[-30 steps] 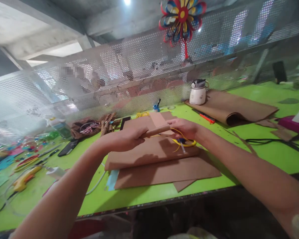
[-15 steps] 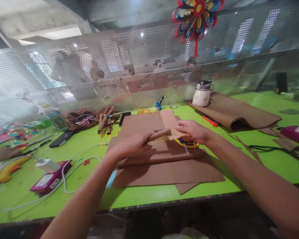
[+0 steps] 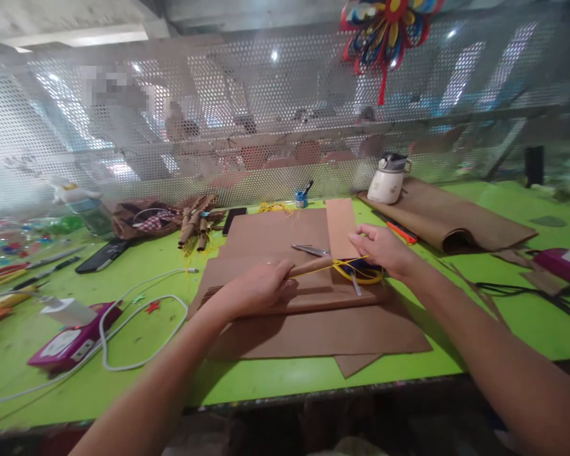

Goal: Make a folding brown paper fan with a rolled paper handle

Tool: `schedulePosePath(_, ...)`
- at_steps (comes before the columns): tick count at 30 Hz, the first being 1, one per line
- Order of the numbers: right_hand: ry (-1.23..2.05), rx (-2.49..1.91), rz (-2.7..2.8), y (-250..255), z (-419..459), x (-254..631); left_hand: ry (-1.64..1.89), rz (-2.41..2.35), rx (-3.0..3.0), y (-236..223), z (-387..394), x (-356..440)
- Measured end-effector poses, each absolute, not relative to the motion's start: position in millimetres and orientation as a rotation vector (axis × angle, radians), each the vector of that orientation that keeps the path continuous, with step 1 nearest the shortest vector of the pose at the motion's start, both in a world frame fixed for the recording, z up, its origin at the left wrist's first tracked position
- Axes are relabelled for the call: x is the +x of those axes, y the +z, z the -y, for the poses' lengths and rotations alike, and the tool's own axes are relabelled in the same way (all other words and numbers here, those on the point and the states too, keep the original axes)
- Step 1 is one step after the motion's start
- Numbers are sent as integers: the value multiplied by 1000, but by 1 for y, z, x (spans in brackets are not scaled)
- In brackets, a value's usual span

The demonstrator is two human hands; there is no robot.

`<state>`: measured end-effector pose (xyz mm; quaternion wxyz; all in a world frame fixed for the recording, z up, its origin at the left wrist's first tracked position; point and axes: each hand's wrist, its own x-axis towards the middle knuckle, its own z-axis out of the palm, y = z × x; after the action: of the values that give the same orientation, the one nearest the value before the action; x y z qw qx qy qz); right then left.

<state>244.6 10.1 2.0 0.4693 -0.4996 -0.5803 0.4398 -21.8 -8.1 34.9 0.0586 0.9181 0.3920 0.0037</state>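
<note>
My left hand (image 3: 266,285) is closed around a narrow rolled brown paper tube (image 3: 313,265), low over the stacked brown paper sheets (image 3: 313,332). A thin yellow string (image 3: 311,273) runs from the tube towards my right hand (image 3: 382,250), whose thumb and fingers are pinched on it. Beyond the tube lie the metal blades of scissors (image 3: 310,250); their handles are hidden. A tan paper strip (image 3: 341,221) lies by my right fingertips. Below those fingers sits a yellow and dark-blue bundle (image 3: 356,272), partly covered, its exact kind unclear.
Several finished-looking paper rolls (image 3: 197,225) lie at the back left near a phone (image 3: 235,220). A purple power strip (image 3: 73,339) and white cable (image 3: 145,365) are at left. A bottle (image 3: 387,178) stands on folded brown paper (image 3: 449,218), beside an orange cutter (image 3: 401,232).
The paper tube has come down lower and more level in my left hand. My right hand has moved slightly right, with the string stretched between the hands. The tan strip now points straighter away.
</note>
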Motion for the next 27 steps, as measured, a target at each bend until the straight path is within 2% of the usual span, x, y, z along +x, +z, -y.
schedulePosePath(12, 548, -1368, 1574, 0, -14, 251, 102, -1101, 2832, 21, 0, -21)
schedulePosePath(19, 146, -1503, 1659, 4, -11, 250, 152, -1224, 2902, 21, -2, -21)
schedulePosePath(27, -51, -1611, 1704, -5, -19, 253, 212, -1224, 2928, 23, -3, -22)
